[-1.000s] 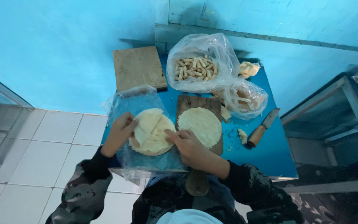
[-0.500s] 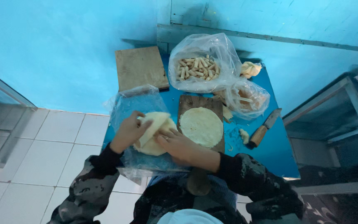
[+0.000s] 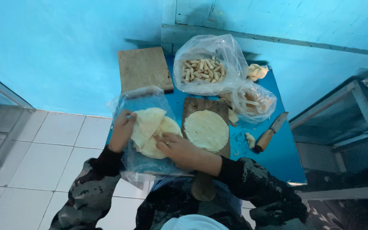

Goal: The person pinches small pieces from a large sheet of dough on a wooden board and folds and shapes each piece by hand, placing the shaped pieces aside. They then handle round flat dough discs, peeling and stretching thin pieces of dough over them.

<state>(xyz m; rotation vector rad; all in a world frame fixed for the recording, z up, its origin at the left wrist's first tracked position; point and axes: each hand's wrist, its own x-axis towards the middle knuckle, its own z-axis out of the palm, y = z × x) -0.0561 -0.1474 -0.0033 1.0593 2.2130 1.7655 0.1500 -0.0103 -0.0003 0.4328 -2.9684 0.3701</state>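
While peeling one flatbread off a stack, left hand [image 3: 121,130] pinches the lifted sheet [image 3: 147,123], fingers clamped on its folded edge; stack [image 3: 160,138] lies on a clear plastic bag [image 3: 139,106] at the blue table's [image 3: 277,157] left side. Right hand [image 3: 179,149] presses flat on the stack, fingers together. Judging by this, mid-separation; calls next for a slow pull without tearing. Further right: round dough [image 3: 206,130] on a paddle board [image 3: 205,108], clear bags of pale rolls [image 3: 203,70], a knife [image 3: 270,133]. No labels visible.

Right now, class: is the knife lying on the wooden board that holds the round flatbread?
No: the knife lies on the blue table, right of the wooden board holding the flatbread.
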